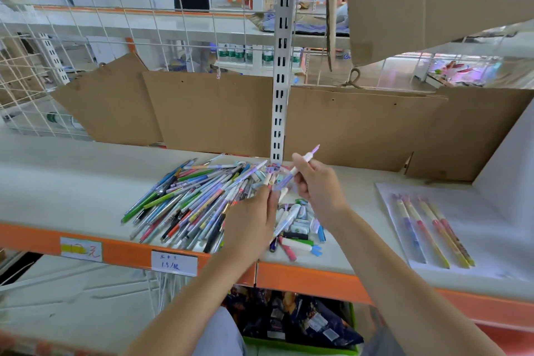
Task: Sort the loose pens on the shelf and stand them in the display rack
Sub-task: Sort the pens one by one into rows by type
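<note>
Right now both hands work above a heap of loose pens (199, 205) lying on the pale shelf (72, 182), whose front edge is orange. The right hand (316, 182) is raised over the heap's 3 o'clock side, its fingers curled round a white and purple pen (307, 157) that tilts up toward 1 o'clock, tip in the air. The left hand (254, 217) sits lower, at about 7 o'clock from the right one, back toward the camera, its fingertips pinching the lower ends of a few pale pens (273, 180); how many it holds I cannot tell, since they blur together.

The heap fans out from the hands toward 9 o'clock: green, blue, orange and grey barrels crossing one another. Beneath the hands, at 5 o'clock from the heap, lies a smaller scatter of short pens and caps (300, 231).

Well apart, at 3 o'clock along the shelf, a clear plastic sheet (476, 211) carries four long pens (433, 231) laid side by side, nearly parallel. No display rack can be made out.

Brown cardboard panels (208, 113) stand against the back of the shelf, with a slotted white upright (281, 66) rising at 12 o'clock from the heap. Two handwritten price tags (174, 263) hang on the orange edge at 7 o'clock. Below the shelf sits a green bin (289, 324) of dark packets.
</note>
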